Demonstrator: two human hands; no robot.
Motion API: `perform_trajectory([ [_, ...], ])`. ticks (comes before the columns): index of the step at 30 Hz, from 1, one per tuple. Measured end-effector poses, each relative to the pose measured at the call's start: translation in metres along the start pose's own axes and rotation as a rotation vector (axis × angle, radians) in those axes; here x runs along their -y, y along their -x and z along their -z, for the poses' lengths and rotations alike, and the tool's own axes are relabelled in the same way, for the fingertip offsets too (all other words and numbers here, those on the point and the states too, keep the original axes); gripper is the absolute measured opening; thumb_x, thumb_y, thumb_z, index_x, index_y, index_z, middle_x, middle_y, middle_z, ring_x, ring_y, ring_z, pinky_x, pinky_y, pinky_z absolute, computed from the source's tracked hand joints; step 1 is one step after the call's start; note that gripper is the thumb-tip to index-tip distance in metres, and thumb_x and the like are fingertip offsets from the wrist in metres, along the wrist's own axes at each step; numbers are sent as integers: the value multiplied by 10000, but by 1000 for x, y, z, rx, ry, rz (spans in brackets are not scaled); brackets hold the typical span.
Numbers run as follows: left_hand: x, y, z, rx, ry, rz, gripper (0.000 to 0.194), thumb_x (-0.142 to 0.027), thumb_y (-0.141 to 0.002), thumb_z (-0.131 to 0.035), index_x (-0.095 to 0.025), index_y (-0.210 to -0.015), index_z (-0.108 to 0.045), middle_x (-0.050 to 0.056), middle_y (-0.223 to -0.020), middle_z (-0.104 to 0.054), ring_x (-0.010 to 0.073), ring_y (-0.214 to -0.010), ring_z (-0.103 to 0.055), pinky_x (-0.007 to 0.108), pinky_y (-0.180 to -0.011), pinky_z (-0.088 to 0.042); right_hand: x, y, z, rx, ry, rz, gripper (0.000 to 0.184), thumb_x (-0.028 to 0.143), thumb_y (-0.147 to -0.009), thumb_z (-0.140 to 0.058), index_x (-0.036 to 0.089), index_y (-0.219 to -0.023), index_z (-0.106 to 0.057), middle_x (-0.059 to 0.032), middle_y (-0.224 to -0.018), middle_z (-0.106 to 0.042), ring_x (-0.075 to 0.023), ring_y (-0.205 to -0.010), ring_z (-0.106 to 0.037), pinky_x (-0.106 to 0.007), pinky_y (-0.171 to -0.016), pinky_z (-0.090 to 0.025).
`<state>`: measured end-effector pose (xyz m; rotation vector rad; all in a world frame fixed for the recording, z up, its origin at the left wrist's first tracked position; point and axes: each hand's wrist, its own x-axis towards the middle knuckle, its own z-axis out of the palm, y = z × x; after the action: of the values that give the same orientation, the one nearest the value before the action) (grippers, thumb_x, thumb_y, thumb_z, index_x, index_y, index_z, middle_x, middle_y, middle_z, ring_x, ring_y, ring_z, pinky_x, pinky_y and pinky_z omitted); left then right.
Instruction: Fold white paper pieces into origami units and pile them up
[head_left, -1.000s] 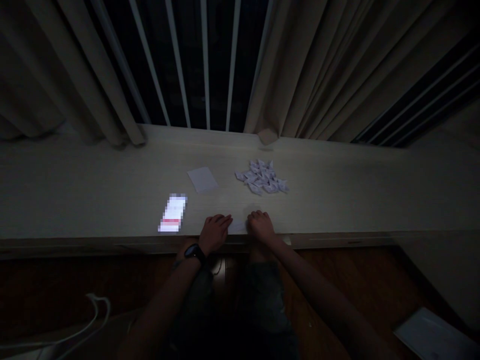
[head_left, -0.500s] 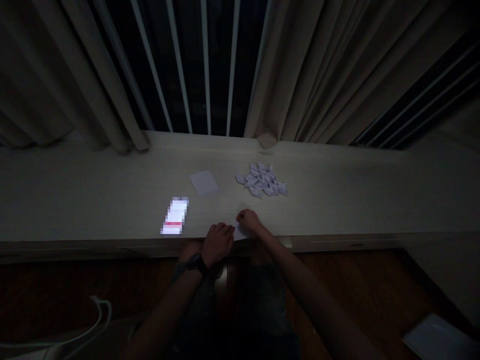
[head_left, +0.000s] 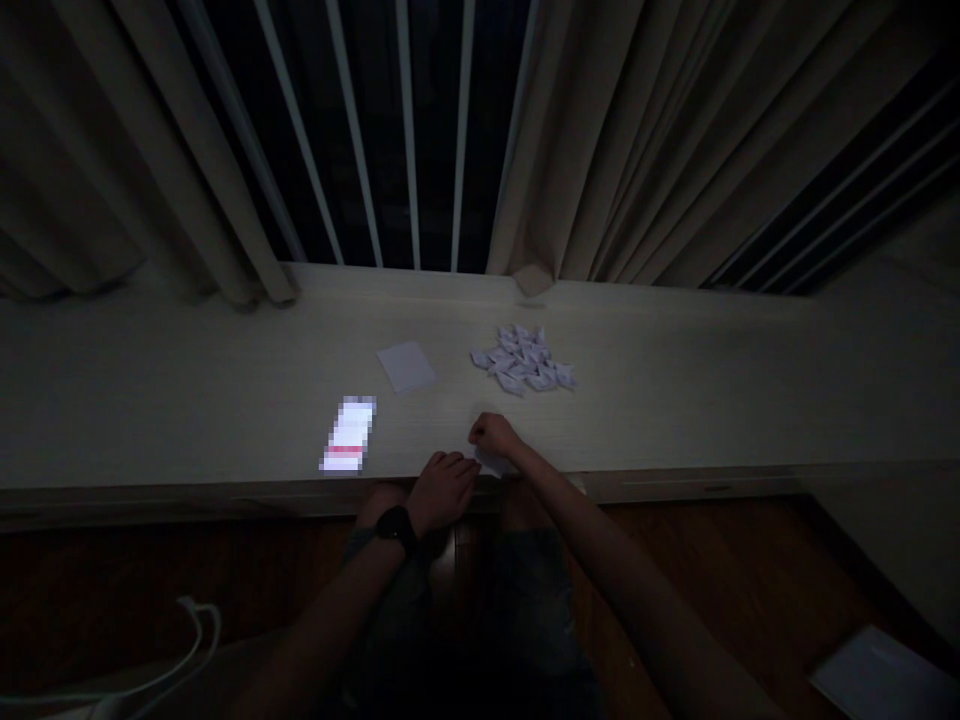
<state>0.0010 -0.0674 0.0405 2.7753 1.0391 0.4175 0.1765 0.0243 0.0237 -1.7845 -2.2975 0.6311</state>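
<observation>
A small piece of white paper (head_left: 491,462) lies at the front edge of the ledge, partly covered by my hands. My right hand (head_left: 495,436) is curled, its fingers closed at the far left corner of this paper. From the left, my left hand (head_left: 444,488), with a dark watch on the wrist, reaches over the ledge edge. Its fingers are stretched loosely and the fingertips touch the paper's left side. Beyond the hands sits a cluster of small folded paper pieces (head_left: 525,360). A flat square of white paper (head_left: 406,367) rests to their left.
A phone with a lit, blurred screen (head_left: 349,434) lies on the pale ledge (head_left: 187,400), left of my hands. Curtains (head_left: 600,140) and a barred window (head_left: 382,130) stand behind. Below are my knees, a wooden floor (head_left: 697,570) and a white cable (head_left: 199,630).
My left hand has shifted slightly right, its fingers a little straighter. The right hand has moved slightly up and left, and less of the paper shows between the hands.
</observation>
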Motion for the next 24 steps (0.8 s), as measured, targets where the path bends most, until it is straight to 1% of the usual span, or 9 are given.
perform_trajectory([
  [2,0,1,-1,-4,6,8,342,-231,-914,-403,-206,-1224,-544,96,-1164,-610,244,-1077,-493,437,-905,-351,-1,-3,1,-8,17,-31,182,205,-760,-608,200,-865,-757,-51,-928,-733,-154,-814,-655,-197,-701,-423],
  [8,0,3,-4,-26,32,38,359,-211,-904,-417,-214,-1242,-538,88,-1212,-591,240,-1096,-489,442,-930,-352,1,-7,1,43,6,-79,181,288,-765,-631,260,-903,-746,-17,-929,-736,-156,-814,-662,-199,-670,-421],
  [12,1,2,-4,-29,45,46,355,-213,-902,-424,-213,-1236,-543,83,-1222,-586,237,-1132,-479,437,-947,-360,10,-13,-2,-61,45,-108,185,290,-805,-593,281,-929,-730,-15,-977,-726,-168,-886,-654,-221,-725,-425],
  [15,1,2,-6,-39,35,42,361,-221,-900,-431,-208,-1246,-536,87,-1270,-560,236,-1204,-445,440,-985,-346,10,-7,-1,-158,47,-85,209,291,-856,-533,252,-936,-722,-38,-990,-717,-173,-921,-642,-248,-795,-426],
  [18,2,2,-9,-71,23,34,361,-222,-908,-413,-203,-1248,-534,90,-1326,-527,235,-1265,-408,457,-1028,-310,-2,21,-2,-282,-19,-16,245,274,-888,-486,207,-973,-706,-63,-1016,-704,-172,-975,-618,-280,-893,-414],
  [20,2,1,-11,-86,22,39,350,-222,-917,-398,-204,-1234,-543,90,-1320,-536,230,-1258,-420,461,-1035,-303,-14,51,-6,-365,-73,66,293,295,-874,-518,199,-1117,-649,-79,-1152,-656,-186,-1097,-566,-327,-971,-392],
  [21,3,0,-11,-89,23,41,342,-224,-920,-395,-206,-1225,-549,87,-1306,-548,227,-1248,-430,459,-1034,-304,-21,67,-9,-364,-84,127,372,319,-849,-561,203,-1201,-600,-88,-1231,-614,-201,-1175,-519,-361,-1003,-378],
  [23,4,-4,-12,-87,24,47,335,-222,-920,-399,-213,-1219,-551,78,-1278,-567,224,-1226,-447,449,-1030,-311,-31,95,-16,-304,-68,235,581,350,-783,-648,200,-1323,-495,-96,-1353,-519,-232,-1307,-396,-412,-1052,-343],
  [24,5,-6,-12,-82,23,48,340,-221,-918,-406,-216,-1229,-543,74,-1266,-574,222,-1215,-454,443,-1027,-315,-35,105,-19,-281,-47,264,618,338,-770,-664,197,-1341,-473,-95,-1377,-494,-237,-1335,-357,-427,-1070,-322],
])
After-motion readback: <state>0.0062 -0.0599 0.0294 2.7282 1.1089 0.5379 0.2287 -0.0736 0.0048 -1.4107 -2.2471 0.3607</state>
